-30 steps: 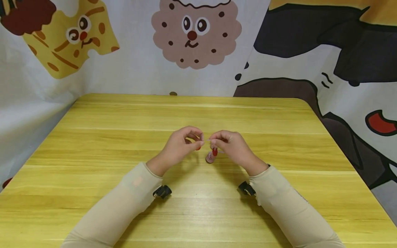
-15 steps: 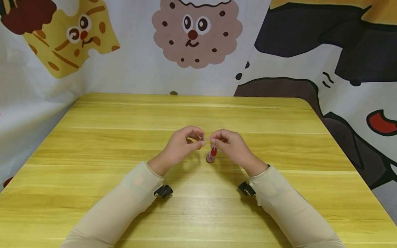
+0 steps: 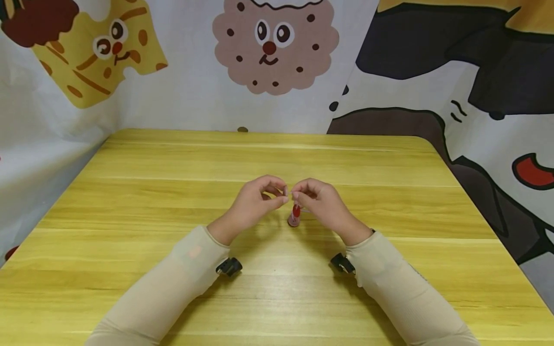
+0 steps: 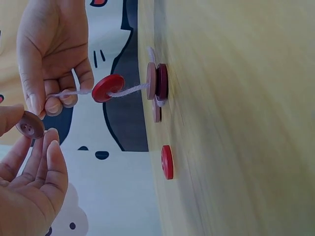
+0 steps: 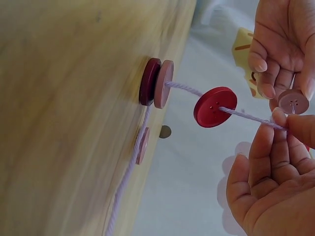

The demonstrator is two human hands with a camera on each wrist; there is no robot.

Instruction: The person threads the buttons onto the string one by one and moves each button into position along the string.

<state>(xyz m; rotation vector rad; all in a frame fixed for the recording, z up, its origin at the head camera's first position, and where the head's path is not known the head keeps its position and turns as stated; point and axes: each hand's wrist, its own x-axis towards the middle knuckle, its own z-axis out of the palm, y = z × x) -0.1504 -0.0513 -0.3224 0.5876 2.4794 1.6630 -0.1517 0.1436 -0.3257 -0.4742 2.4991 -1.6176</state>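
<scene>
Threading step: right hand (image 5: 275,172) pinches the yarn (image 5: 246,117) end, red button (image 5: 214,106) already strung mid-air above two stacked on the table (image 3: 130,202). Left hand (image 4: 29,172) pinches a mauve button (image 4: 30,126) beside the tip. Next likely needs hole-to-tip alignment. Table edges are well away, open room all round.

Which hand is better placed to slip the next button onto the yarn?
The left hand, probably. It already pinches a loose mauve button right beside the yarn tip, which the right hand pinches and holds taut. A red button already hangs on the strand above two stacked on the table.
</scene>
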